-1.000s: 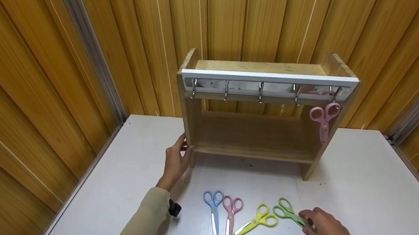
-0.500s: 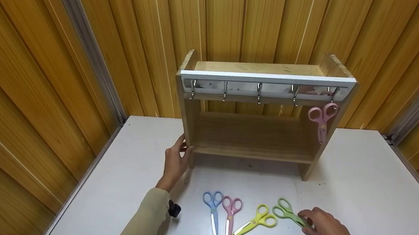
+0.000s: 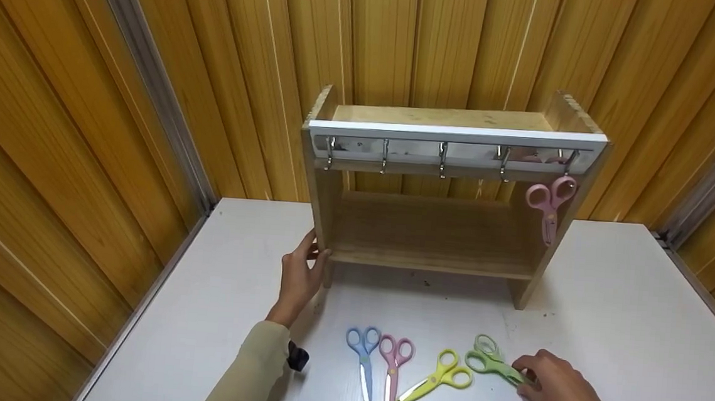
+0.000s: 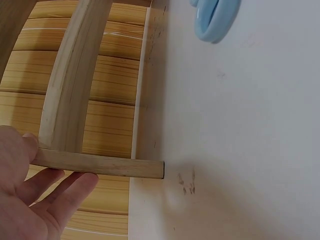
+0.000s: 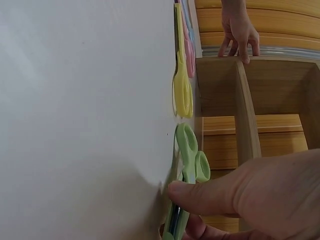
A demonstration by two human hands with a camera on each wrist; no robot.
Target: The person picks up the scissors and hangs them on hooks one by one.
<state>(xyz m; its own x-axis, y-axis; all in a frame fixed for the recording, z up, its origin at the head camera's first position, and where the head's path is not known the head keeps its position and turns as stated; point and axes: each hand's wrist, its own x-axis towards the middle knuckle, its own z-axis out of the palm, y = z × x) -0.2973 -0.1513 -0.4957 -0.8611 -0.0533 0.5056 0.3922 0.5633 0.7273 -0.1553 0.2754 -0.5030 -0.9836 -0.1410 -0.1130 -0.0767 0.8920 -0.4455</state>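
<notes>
My right hand (image 3: 561, 391) pinches the green scissors (image 3: 489, 364) by the blade end, the handles pointing away to the left. In the right wrist view the thumb lies over the blades, and the scissors (image 5: 189, 150) look tilted just off the table. My left hand (image 3: 302, 278) holds the left side panel of a wooden rack (image 3: 434, 231), thumb at the front edge and fingers round the outer side. Blue scissors (image 3: 361, 361), pink scissors (image 3: 393, 373) and yellow scissors (image 3: 436, 379) lie in front of the rack. Another pink pair of scissors (image 3: 551, 204) hangs from the rightmost hook.
Several metal hooks (image 3: 443, 159) line the rack's white front rail (image 3: 400, 128); only the rightmost bears scissors. The rack stands on a white table (image 3: 222, 342) before a wood-panelled wall (image 3: 444, 43). A small black object (image 3: 298, 355) sits at my left wrist.
The handles of the green scissors have tipped up slightly, with my right hand shifting a little. My left hand stays on the rack.
</notes>
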